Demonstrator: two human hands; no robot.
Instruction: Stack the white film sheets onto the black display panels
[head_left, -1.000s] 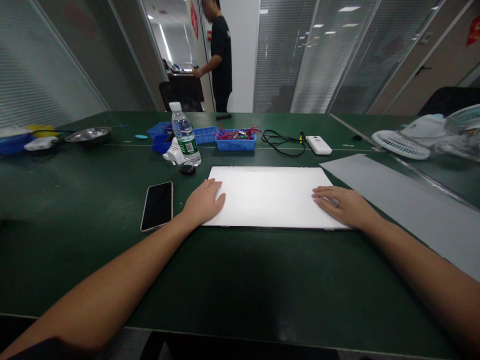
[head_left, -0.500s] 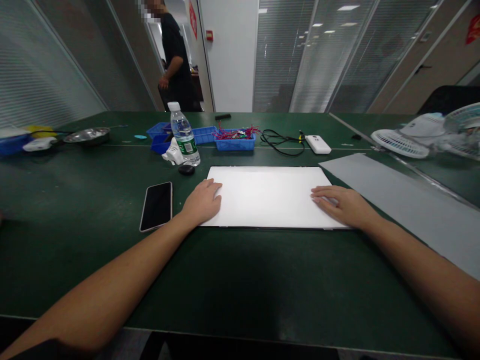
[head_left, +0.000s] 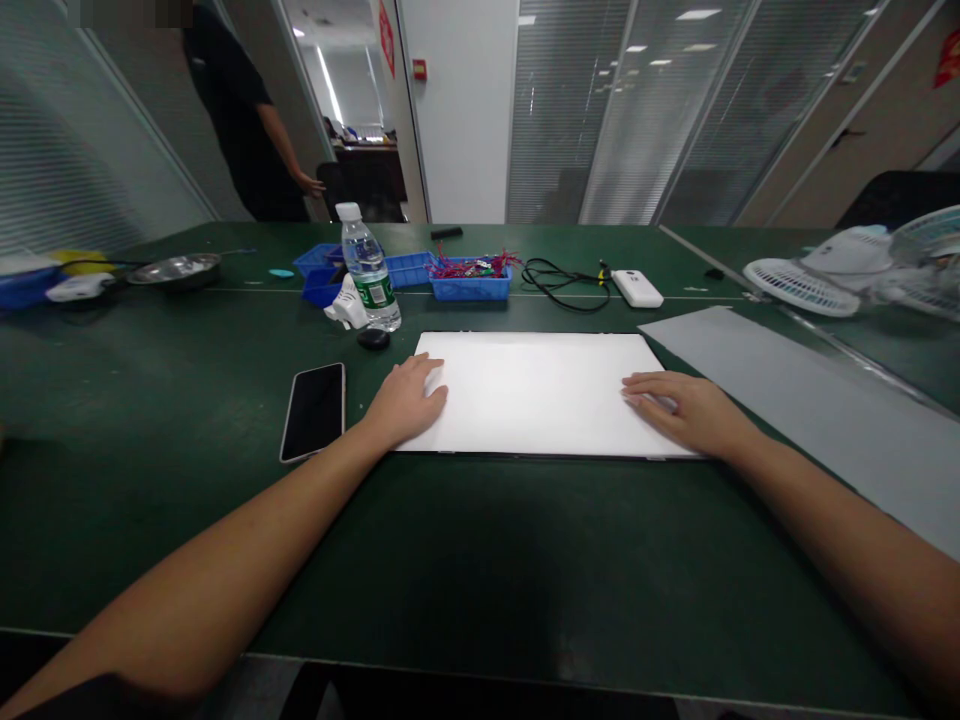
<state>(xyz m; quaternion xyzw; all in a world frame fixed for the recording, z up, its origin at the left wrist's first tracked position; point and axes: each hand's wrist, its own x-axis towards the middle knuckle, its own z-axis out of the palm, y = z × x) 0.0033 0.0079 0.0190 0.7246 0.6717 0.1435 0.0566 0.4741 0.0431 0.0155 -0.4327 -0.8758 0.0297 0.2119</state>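
A flat white rectangular panel (head_left: 534,395) with a thin dark edge lies on the green table (head_left: 480,560) in front of me. My left hand (head_left: 409,400) rests over its left end, fingers apart and thumb on the white surface. Over the right end lies my right hand (head_left: 686,408), its fingers stretched out flat on the panel. Neither hand is wrapped round anything. Just left of my left wrist is a phone (head_left: 313,411) with a dark screen.
Behind the panel stand a water bottle (head_left: 369,268), a blue tray of red wires (head_left: 471,284), a black cable (head_left: 562,285) and a white box-shaped device (head_left: 637,289). A grey sheet (head_left: 810,400) and a fan (head_left: 802,287) lie right. A person (head_left: 240,120) is beyond the table.
My left thumb has shifted slightly inward on the panel, and the left fingers slightly up. My right hand stays put. The person in the background has moved left.
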